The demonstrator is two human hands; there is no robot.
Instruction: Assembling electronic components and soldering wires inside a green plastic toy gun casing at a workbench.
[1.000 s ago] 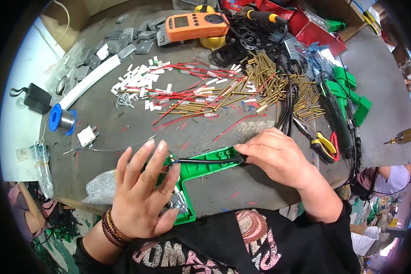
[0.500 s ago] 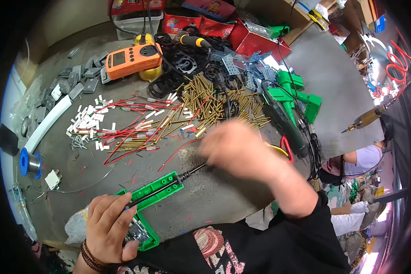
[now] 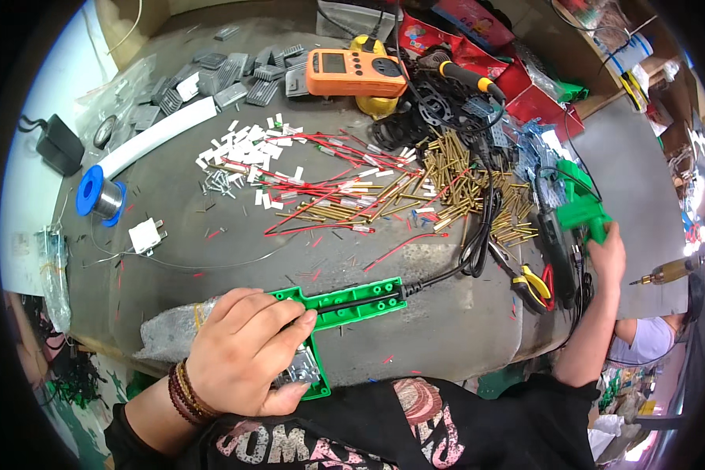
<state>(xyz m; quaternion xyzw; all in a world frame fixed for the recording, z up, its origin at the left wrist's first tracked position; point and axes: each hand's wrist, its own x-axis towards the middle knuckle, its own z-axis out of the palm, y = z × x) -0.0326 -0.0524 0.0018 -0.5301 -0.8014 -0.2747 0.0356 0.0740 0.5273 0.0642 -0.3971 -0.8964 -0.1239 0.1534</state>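
Observation:
My left hand (image 3: 247, 345) is closed over an open green plastic housing half (image 3: 341, 298) near the table's front edge. Its fingers press on a black cable (image 3: 442, 276) that lies along the housing's handle and runs out past the end to a coiled bundle. A metal part (image 3: 304, 366) sits in the wide section, partly hidden by my thumb. At the far right, my right hand (image 3: 607, 254) has its fingers closed around the lower end of another green plastic housing piece (image 3: 583, 213), which rests among other green parts.
Brass rods (image 3: 454, 172), red wires (image 3: 333, 188) and white sleeves (image 3: 247, 149) cover the middle. Behind them stand an orange meter (image 3: 356, 73) and grey blocks (image 3: 227, 74). Yellow-handled pliers (image 3: 534, 288) lie at right, a solder spool (image 3: 102, 196) at left. A screwdriver (image 3: 658, 270) hangs at far right.
My right hand has moved from the cable near the middle to the green pieces at the far right. My left hand stays on the housing. The whole view has shifted.

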